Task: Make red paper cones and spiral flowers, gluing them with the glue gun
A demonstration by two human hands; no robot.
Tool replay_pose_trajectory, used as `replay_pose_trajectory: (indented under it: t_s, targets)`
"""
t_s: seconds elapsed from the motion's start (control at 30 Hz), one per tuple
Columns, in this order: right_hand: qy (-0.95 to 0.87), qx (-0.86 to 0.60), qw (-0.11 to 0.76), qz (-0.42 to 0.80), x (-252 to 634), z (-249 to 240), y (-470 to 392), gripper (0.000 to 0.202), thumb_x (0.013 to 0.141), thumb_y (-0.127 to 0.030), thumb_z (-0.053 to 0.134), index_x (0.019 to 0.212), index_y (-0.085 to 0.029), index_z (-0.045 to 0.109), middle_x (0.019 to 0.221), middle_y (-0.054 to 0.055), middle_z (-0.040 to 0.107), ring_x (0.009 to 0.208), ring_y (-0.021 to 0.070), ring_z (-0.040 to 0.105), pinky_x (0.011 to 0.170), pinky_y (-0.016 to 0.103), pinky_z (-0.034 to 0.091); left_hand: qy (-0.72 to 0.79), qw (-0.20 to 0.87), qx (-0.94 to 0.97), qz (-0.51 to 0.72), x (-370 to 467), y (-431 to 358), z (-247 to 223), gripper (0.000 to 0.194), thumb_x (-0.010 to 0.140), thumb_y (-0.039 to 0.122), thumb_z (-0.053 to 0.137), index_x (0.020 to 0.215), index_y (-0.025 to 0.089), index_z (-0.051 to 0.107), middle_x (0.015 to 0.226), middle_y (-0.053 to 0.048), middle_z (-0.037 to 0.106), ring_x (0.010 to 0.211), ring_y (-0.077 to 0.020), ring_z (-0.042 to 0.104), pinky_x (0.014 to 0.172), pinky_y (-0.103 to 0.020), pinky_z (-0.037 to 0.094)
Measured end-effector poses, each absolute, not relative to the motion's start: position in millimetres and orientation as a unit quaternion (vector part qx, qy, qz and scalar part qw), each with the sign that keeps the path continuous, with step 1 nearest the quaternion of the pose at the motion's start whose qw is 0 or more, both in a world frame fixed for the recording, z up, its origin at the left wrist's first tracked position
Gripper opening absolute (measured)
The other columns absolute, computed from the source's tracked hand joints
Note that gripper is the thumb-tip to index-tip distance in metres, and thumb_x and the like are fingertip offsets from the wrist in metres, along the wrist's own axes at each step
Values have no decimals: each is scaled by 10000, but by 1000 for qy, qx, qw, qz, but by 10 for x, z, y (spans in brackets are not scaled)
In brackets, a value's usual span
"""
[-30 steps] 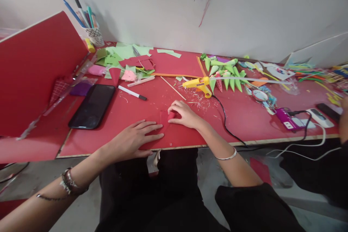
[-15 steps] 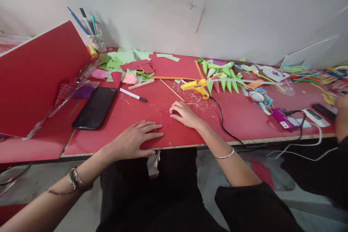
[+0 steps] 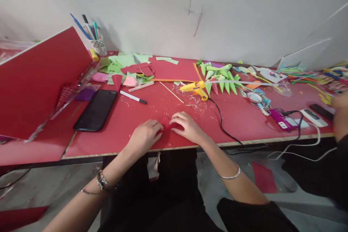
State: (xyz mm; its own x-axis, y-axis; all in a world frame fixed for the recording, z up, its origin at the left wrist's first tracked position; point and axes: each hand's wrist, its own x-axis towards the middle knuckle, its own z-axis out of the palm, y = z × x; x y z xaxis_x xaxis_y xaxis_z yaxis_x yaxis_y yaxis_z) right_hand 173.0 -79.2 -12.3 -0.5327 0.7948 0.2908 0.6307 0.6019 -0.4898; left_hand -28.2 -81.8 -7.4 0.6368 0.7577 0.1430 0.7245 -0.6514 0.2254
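Observation:
A small piece of red paper [image 3: 165,121] lies on the red table between my hands, hard to tell from the tabletop. My left hand [image 3: 146,134] has its fingers curled together on the paper's left side. On the right side, my right hand [image 3: 186,127] is bent with thumb and fingertips near the paper, the fingers a little apart from the thumb. Beyond them lie a thin wooden stick [image 3: 171,92], a white marker with a black cap [image 3: 133,97] and a yellow glue gun [image 3: 195,88] with its cord trailing to the table edge.
A black phone [image 3: 96,110] and an upright red board [image 3: 40,83] are at left. Behind are paper scraps [image 3: 114,65], a pen cup [image 3: 98,46] and green paper cones [image 3: 224,83]. A purple power strip [image 3: 282,119] and another person's arm [image 3: 341,116] are at right.
My left hand has gone from lying flat with spread fingers to curled at the paper. My right hand has shifted slightly nearer me. The camera view has moved a little.

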Motion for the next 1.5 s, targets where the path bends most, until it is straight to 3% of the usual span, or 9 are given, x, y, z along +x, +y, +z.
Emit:
replay_pose_trajectory:
  t_s: [0.17,0.3,0.67,1.07,1.33,1.5]
  targets:
    - [-868,-407,238,156,1724,-163,-876,130,823,-119,464,855,-186,571,908,51,561,849,164,486,784,304,410,424,37,899,108,-210,-953,-58,75,807,204,495,816,179,565,758,-30,568,735,-175,534,624,-271,406]
    - [-852,-397,271,208,1767,-198,-875,126,825,-151,492,882,-192,597,929,42,575,869,150,503,806,291,412,440,13,890,116,-139,-1019,-67,112,810,267,510,825,174,572,772,-44,581,741,-196,536,610,-286,384]
    - [-817,-405,296,283,1792,-191,-772,56,777,-203,571,810,-180,610,876,35,571,838,134,547,775,269,430,499,22,854,147,-86,-1027,-140,179,857,256,434,766,184,571,727,-24,593,689,-159,539,570,-248,365]
    - [-815,-451,283,227,1737,-221,-763,184,813,-319,518,719,-162,536,816,44,529,769,144,510,711,258,412,534,41,833,138,-64,-1036,-139,171,848,266,445,735,172,531,696,-27,596,653,-174,565,544,-251,365]
    - [-813,-467,281,207,1725,-234,-767,128,785,-271,560,725,-161,530,812,39,510,770,148,498,704,260,414,538,40,831,134,-39,-1006,-142,219,833,349,462,749,169,552,679,-37,586,615,-187,560,511,-269,350]
    - [-826,-432,278,233,1821,-216,-806,50,782,-186,554,811,-189,595,890,44,539,859,155,516,781,289,419,500,56,852,142,-66,-1000,-141,142,845,271,462,901,226,585,827,-20,606,714,-163,566,631,-272,381]
